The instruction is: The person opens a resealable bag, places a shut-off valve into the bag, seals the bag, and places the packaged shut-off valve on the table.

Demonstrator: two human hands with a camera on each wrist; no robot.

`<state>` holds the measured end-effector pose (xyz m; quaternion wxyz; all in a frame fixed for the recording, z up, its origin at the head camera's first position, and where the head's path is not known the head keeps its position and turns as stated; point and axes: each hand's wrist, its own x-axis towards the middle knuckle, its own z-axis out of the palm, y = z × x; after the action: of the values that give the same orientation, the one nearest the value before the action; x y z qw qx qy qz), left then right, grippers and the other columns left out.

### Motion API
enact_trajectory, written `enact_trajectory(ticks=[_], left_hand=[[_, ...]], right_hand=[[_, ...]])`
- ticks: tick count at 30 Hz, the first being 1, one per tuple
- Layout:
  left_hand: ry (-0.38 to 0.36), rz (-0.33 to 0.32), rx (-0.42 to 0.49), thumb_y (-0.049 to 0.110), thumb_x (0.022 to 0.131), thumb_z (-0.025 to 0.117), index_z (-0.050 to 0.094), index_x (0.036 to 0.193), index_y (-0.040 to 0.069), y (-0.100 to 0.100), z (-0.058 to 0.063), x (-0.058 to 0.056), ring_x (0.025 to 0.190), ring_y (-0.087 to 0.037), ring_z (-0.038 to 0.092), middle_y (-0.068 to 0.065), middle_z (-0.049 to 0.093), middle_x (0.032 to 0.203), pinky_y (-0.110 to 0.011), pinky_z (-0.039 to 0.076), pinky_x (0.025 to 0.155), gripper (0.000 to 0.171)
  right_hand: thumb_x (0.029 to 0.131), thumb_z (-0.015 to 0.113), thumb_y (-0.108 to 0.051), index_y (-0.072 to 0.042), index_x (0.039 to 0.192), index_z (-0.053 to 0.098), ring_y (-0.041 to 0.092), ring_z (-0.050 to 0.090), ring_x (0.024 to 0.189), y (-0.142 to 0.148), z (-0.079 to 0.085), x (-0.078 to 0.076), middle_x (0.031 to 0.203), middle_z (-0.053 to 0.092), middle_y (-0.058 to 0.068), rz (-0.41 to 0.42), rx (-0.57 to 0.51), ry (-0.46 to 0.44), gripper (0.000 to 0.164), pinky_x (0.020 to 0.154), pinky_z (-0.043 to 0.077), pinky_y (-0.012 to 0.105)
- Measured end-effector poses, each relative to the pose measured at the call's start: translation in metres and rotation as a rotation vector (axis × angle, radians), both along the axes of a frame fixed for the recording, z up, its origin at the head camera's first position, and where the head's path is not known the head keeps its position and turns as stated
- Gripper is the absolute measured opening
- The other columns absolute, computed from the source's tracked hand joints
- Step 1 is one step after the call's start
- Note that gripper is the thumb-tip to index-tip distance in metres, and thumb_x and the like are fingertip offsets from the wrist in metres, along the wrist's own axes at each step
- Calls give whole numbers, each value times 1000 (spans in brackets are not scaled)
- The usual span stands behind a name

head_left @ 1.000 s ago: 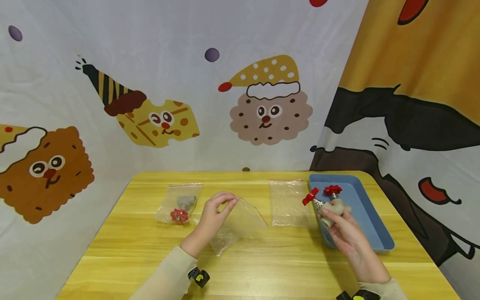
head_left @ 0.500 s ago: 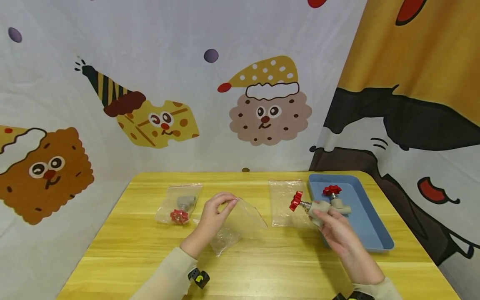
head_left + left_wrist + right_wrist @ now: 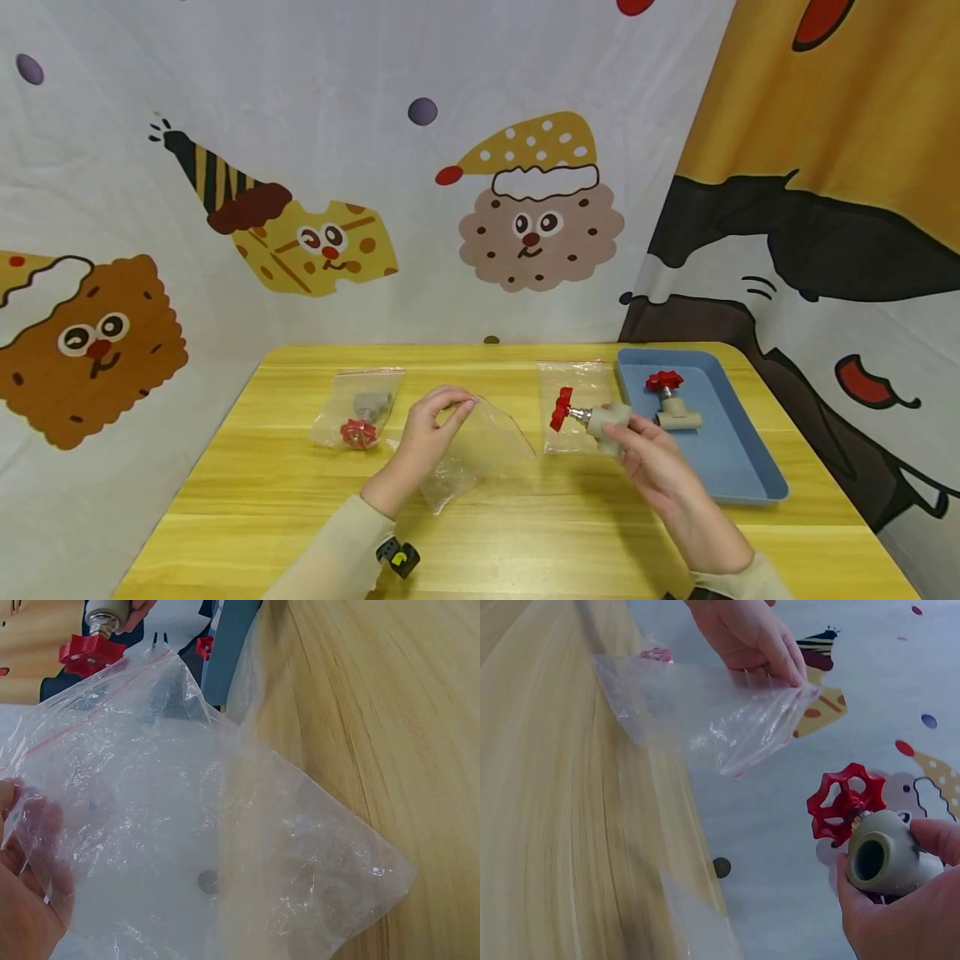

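My left hand (image 3: 431,433) pinches the top edge of a clear zip bag (image 3: 487,437), which hangs from the fingers with its red seal line slanting down to the right. In the left wrist view the bag (image 3: 172,802) spreads wide and looks flat. My right hand (image 3: 656,462) grips the grey body of a pipe valve (image 3: 609,421) between thumb and fingers, its red handwheel (image 3: 561,408) pointing left toward the bag. The right wrist view shows the valve's round socket (image 3: 870,860) facing the camera. A gap separates the handwheel from the bag.
A blue tray (image 3: 750,467) at the right holds another red-handled valve (image 3: 677,414). A flat clear zip bag (image 3: 570,392) lies left of the tray. At the left, a bagged valve (image 3: 367,408) lies on the wooden table (image 3: 525,542). A printed curtain (image 3: 420,50) hangs behind.
My right hand has carried the valve left from over the tray to above the flat bag, turning its handwheel leftward. My left hand and its bag have stayed almost still.
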<state>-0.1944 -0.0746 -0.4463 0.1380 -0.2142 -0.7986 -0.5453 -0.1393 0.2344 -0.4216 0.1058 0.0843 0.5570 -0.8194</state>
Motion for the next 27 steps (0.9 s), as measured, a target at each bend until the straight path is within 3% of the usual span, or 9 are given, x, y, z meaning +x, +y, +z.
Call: enact_trajectory(ticks=[8, 12, 17, 27], left_hand=[[22, 3, -4, 20, 92, 62, 71, 96, 14, 1, 1, 1, 93, -11, 61, 2, 69, 97, -32, 53, 83, 12], [42, 16, 8, 20, 91, 63, 72, 96, 14, 2, 1, 0, 91, -13, 63, 2, 70, 95, -30, 53, 83, 11], [72, 31, 25, 19, 88, 67, 73, 93, 14, 3, 0, -1, 87, -16, 65, 1, 71, 93, -34, 54, 80, 9], [38, 27, 37, 21, 85, 71, 73, 89, 16, 4, 0, 0, 86, -10, 64, 3, 71, 90, -36, 55, 81, 8]], right_hand=[[89, 65, -8, -1, 132, 50, 8, 59, 101, -20, 6, 3, 110, 62, -9, -19, 247, 101, 46, 86, 48, 19], [85, 69, -6, 1, 126, 52, 7, 62, 101, -32, 9, 6, 107, 64, -12, -53, 315, 195, 45, 85, 51, 20], [79, 72, 2, 2, 113, 55, 7, 61, 101, -47, 15, 8, 108, 66, -12, -105, 327, 277, 38, 82, 53, 20], [71, 76, 10, 8, 108, 53, 10, 58, 101, -71, 10, 8, 109, 60, -3, -132, 376, 431, 44, 78, 54, 21]])
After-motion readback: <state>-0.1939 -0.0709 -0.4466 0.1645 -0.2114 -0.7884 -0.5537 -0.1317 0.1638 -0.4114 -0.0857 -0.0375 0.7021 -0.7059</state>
